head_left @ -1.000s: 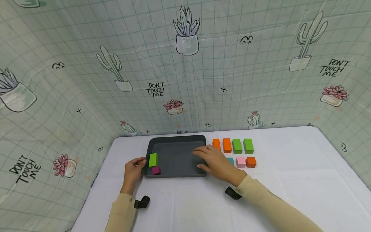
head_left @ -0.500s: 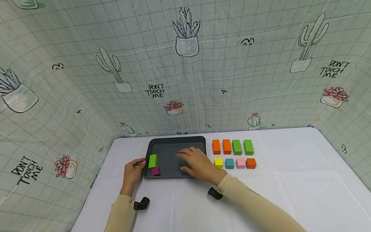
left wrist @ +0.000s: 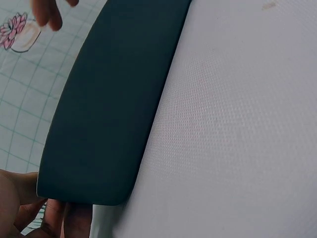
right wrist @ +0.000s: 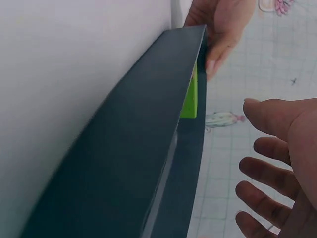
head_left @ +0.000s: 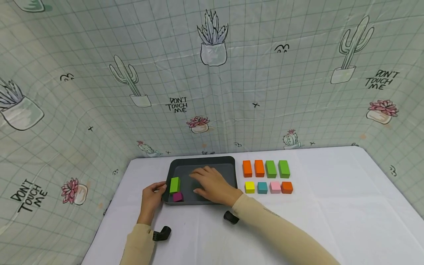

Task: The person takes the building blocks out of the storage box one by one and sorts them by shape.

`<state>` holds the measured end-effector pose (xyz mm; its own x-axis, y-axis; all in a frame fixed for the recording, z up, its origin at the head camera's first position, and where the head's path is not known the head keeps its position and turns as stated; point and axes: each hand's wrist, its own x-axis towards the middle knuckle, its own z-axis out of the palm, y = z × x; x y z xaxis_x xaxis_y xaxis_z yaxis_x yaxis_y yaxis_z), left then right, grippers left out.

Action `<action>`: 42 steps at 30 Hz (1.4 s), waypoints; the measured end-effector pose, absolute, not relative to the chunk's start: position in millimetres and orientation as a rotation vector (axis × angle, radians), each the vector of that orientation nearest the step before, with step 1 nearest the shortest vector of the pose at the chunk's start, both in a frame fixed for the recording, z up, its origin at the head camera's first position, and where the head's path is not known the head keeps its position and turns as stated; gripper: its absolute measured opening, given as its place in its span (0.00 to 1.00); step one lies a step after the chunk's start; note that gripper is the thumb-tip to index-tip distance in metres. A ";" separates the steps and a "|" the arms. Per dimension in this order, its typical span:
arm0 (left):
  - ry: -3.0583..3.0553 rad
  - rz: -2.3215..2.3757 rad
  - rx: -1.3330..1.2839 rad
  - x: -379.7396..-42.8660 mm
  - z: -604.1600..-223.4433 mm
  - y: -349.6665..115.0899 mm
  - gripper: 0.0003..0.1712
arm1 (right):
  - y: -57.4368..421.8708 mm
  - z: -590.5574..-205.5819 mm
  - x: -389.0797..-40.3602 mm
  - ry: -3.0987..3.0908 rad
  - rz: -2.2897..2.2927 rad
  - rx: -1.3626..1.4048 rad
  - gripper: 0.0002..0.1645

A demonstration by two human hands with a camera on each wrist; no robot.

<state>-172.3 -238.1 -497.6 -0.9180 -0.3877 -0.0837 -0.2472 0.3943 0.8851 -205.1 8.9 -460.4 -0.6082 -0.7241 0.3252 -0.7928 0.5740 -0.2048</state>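
A dark grey tray (head_left: 185, 170) lies on the white table. In its left part sit a green rectangular block (head_left: 175, 185) and, just in front of that, a magenta cube (head_left: 177, 197). My left hand (head_left: 152, 198) grips the tray's left edge; the left wrist view has the thumb at the rim and fingers (left wrist: 78, 218) by the tray's end wall. Over the tray's middle hovers my right hand (head_left: 213, 186), to the right of both blocks. In the right wrist view its fingers (right wrist: 267, 176) are spread and hold nothing.
Right of the tray, a back row has two orange blocks (head_left: 259, 168) and two green blocks (head_left: 271, 169). The front row has a yellow cube (head_left: 250, 187), teal cube (head_left: 262, 187), pink cube (head_left: 275, 187) and orange-red cube (head_left: 286, 187). A printed cloth (head_left: 238, 73) hangs behind.
My right hand has moved left, from the tray's right edge to above its middle, uncovering the yellow and teal cubes. The left hand has stayed at the tray's left edge.
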 end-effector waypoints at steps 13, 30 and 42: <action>-2.499 -1.556 0.592 -170.5 -500.1 -238.1 0.15 | -24.2 -472.6 -216.0 -2.630 0.475 1.194 0.33; -2.485 -1.573 0.557 -169.5 -495.2 -235.6 0.15 | -62.3 -477.5 -220.8 -2.743 0.340 1.129 0.35; -2.463 -1.589 0.534 -169.8 -496.0 -235.8 0.15 | -77.4 -482.0 -223.4 -2.843 0.299 1.101 0.34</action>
